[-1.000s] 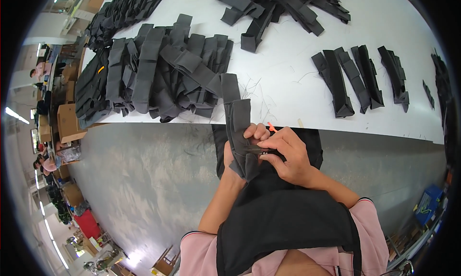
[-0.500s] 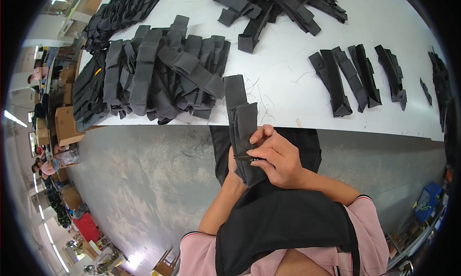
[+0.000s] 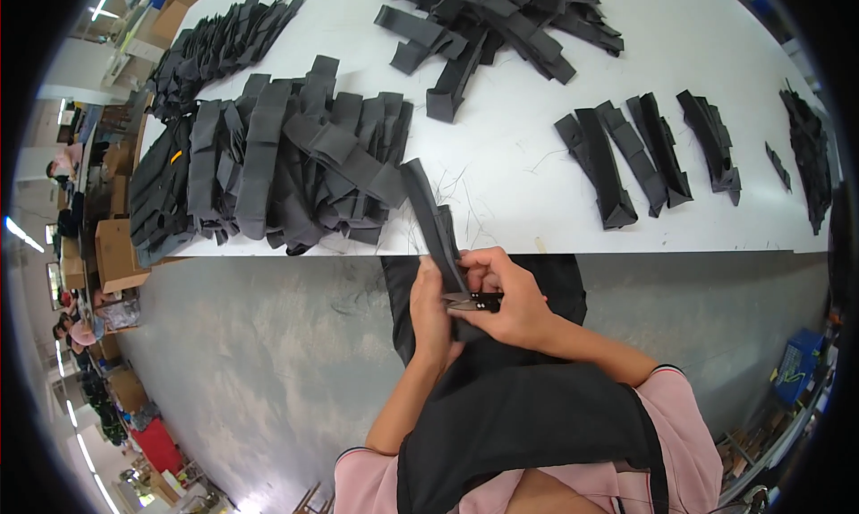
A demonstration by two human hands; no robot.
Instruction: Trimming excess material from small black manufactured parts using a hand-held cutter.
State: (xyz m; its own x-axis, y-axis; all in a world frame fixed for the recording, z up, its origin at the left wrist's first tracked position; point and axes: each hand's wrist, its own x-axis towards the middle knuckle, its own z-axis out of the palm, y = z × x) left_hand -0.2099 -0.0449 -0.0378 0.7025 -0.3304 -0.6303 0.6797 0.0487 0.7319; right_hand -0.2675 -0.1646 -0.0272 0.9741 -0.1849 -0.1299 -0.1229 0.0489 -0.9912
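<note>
A dark grey sewn fabric strip [image 3: 430, 212] stands tilted at the table's front edge, its top end over the white surface. My left hand [image 3: 433, 310] is closed around its lower part. In my right hand [image 3: 514, 304] is a small pair of thread snips [image 3: 474, 301] with a black handle; the metal blades lie against the strip. Fingers of the right hand also touch the strip's edge. Its lower end is partly hidden by my hands. Loose dark threads [image 3: 461, 201] are scattered on the table beside it.
The white table [image 3: 501, 183] carries a heap of grey strips [image 3: 313, 156] at left, another pile [image 3: 501, 22] at the back, and several separate strips [image 3: 604, 169] at right. Below its front edge is black cloth [image 3: 559, 286]. A blue crate [image 3: 799, 366] stands far right.
The strip has turned from its broad face to its narrow edge. My left hand has come more into view, and the snips show more clearly. The whole view has shifted slightly.
</note>
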